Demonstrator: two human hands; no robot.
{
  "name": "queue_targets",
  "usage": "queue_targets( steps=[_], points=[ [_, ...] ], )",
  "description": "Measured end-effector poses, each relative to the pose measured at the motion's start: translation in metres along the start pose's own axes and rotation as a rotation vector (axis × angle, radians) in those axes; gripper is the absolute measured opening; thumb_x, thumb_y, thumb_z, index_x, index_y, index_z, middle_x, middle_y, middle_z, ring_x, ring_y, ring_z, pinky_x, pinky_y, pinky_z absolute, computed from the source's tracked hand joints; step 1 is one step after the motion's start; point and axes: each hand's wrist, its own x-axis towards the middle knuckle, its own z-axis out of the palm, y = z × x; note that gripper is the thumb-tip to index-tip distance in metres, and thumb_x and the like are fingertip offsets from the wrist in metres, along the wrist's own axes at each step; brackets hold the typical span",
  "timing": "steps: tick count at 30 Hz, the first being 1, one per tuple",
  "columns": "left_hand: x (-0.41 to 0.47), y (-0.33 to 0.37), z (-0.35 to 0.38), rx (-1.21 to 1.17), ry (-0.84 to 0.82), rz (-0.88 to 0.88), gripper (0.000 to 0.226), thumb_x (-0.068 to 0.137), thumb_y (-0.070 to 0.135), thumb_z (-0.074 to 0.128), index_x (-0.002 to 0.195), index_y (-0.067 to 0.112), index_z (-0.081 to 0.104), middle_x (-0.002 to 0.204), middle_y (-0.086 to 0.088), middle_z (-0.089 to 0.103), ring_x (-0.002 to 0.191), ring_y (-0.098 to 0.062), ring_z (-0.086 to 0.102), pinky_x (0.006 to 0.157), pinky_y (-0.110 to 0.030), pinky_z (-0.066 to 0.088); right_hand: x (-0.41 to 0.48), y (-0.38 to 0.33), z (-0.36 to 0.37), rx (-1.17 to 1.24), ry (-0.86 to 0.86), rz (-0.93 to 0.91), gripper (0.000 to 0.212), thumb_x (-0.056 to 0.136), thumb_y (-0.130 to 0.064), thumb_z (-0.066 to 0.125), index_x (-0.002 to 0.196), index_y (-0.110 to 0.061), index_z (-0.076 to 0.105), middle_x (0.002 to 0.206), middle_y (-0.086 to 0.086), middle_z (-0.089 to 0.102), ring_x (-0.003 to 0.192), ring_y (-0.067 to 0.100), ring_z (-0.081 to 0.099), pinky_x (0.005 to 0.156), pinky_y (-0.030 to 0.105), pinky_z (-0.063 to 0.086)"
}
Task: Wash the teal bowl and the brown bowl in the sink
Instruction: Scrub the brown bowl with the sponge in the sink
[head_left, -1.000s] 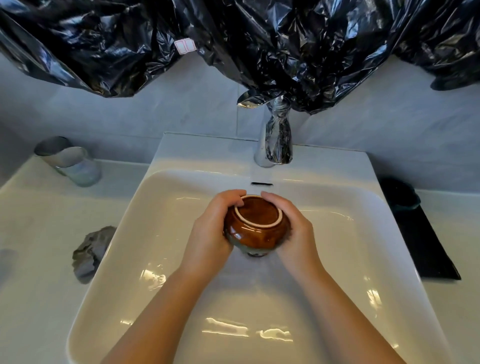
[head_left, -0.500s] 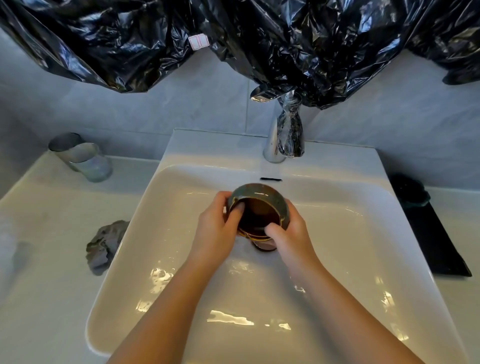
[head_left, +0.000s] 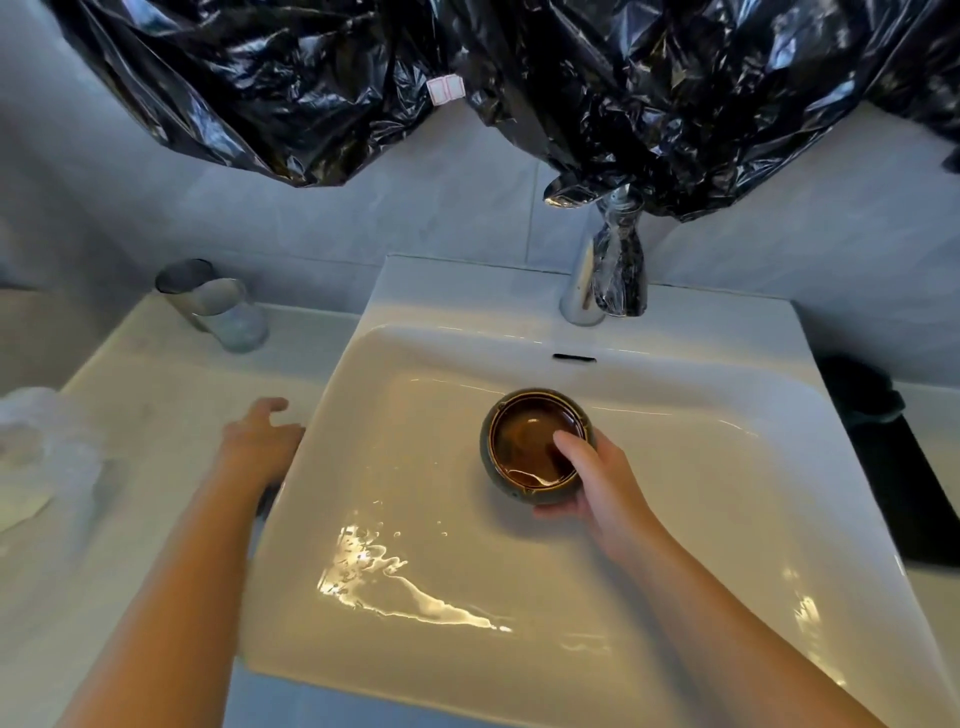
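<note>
Brown glazed ceramic bowl (head_left: 537, 446) sits upright in the white basin (head_left: 675, 519), your right hand (head_left: 597, 488) pinching its near rim, thumb inside; your left hand (head_left: 262, 439) reaches, fingers spread and empty, over the counter (head_left: 171, 415). Wet glaze and a one-handed hold could let it slip and chip

Glossy glazed brown bowl (head_left: 535, 447)

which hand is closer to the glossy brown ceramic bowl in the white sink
The right hand. It grips the glossy brown ceramic bowl at its rim, thumb inside, over the white sink. The left hand is well off to the left, at the sink's left edge.
</note>
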Motion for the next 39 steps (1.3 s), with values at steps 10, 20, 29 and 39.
queue_targets(
  steps=[10, 20, 29, 39],
  points=[
    [-0.007, 0.002, 0.002, 0.075, 0.132, 0.101, 0.013, 0.078, 0.005, 0.063, 0.090, 0.010, 0.060, 0.098, -0.021, 0.065, 0.085, -0.034, 0.054, 0.073, -0.036, 0.042, 0.001, -0.001, -0.002, 0.006, -0.012, -0.003, 0.018, 0.099, -0.023, 0.054, 0.114, -0.021, 0.064, 0.111, 0.013, 0.073, 0.093, 0.035, 0.072, 0.062, 0.040, 0.060],
    [-0.083, 0.069, -0.029, -0.183, 0.475, 0.546, 0.035, 0.079, 0.004, 0.060, 0.111, 0.016, 0.058, 0.107, -0.009, 0.058, 0.094, -0.023, 0.051, 0.081, -0.030, 0.039, 0.003, -0.007, -0.009, 0.122, 0.039, 0.007, 0.022, 0.099, -0.024, 0.053, 0.118, -0.019, 0.063, 0.112, 0.010, 0.072, 0.101, 0.030, 0.070, 0.076, 0.052, 0.060],
    [-0.156, 0.100, 0.026, -0.190, 0.069, 0.957, 0.055, 0.072, 0.010, 0.076, 0.116, 0.027, 0.047, 0.111, 0.008, 0.052, 0.091, 0.000, 0.053, 0.078, -0.008, 0.044, 0.002, -0.014, -0.010, 0.121, 0.091, 0.006, 0.031, 0.099, -0.030, 0.053, 0.122, -0.011, 0.062, 0.113, 0.017, 0.071, 0.099, 0.034, 0.071, 0.067, 0.049, 0.060],
    [-0.127, 0.097, 0.091, 0.573, 0.025, 1.595, 0.063, 0.085, 0.045, 0.049, 0.141, 0.016, 0.041, 0.139, -0.018, 0.047, 0.131, -0.035, 0.042, 0.111, -0.047, 0.033, -0.002, -0.020, -0.013, -0.012, 0.151, -0.098, 0.028, 0.100, -0.033, 0.053, 0.119, -0.017, 0.066, 0.111, 0.008, 0.072, 0.101, 0.024, 0.070, 0.061, 0.037, 0.061]
  ],
)
